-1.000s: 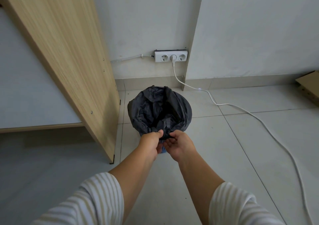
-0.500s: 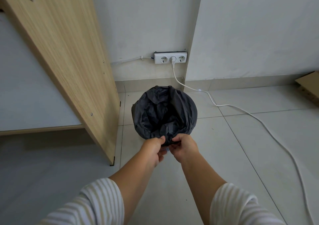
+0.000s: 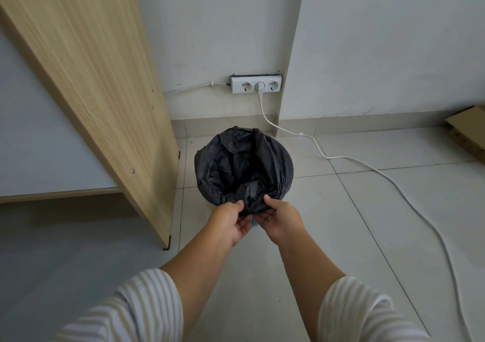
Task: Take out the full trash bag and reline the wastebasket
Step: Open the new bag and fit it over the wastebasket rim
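both hands, left (image 3: pixel 231 219) and right (image 3: pixel 279 218), pinch the near edge of the bag (image 3: pixel 244 168), which drapes the bin on the floor by the desk (image 3: pixel 99 79); i'd tug the fold evenly down; don't tear it

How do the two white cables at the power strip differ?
The thin cable leaves the left end of the power strip and runs along the wall. The thick cable plugs in at its middle and trails across the floor tiles. Both are white.
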Available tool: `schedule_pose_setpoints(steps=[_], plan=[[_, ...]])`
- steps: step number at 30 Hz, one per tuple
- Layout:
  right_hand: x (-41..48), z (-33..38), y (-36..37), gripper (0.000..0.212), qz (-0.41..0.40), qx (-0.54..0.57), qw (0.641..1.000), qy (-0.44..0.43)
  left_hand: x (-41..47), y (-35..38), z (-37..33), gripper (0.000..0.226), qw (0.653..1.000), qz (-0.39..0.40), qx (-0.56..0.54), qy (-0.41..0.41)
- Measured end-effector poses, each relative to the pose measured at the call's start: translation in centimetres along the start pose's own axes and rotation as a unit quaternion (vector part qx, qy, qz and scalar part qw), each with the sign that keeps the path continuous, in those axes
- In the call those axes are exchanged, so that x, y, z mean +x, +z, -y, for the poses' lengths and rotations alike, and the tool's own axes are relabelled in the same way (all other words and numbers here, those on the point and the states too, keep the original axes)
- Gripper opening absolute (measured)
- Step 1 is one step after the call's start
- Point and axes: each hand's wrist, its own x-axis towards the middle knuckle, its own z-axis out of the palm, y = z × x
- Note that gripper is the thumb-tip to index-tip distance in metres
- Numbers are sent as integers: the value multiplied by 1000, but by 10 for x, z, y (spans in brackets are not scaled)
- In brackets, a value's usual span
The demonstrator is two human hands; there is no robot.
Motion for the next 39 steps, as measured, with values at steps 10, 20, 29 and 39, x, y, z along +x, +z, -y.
schedule_pose_setpoints(steps=[10, 20, 29, 39], plan=[[-3, -1, 7, 24, 18, 12, 1000, -1, 2, -1, 13, 24, 989, -10, -135, 56], [0, -3, 6, 30, -5, -9, 1000, -20, -4, 1, 14, 26, 987, 24, -140, 74], [2, 21, -12, 23, -28, 3, 999, -17, 5, -9, 0, 40, 986, -11, -118, 118], [11, 31, -10, 12, -65, 37, 997, -23, 5, -18, -6, 36, 987, 3, -103, 123]])
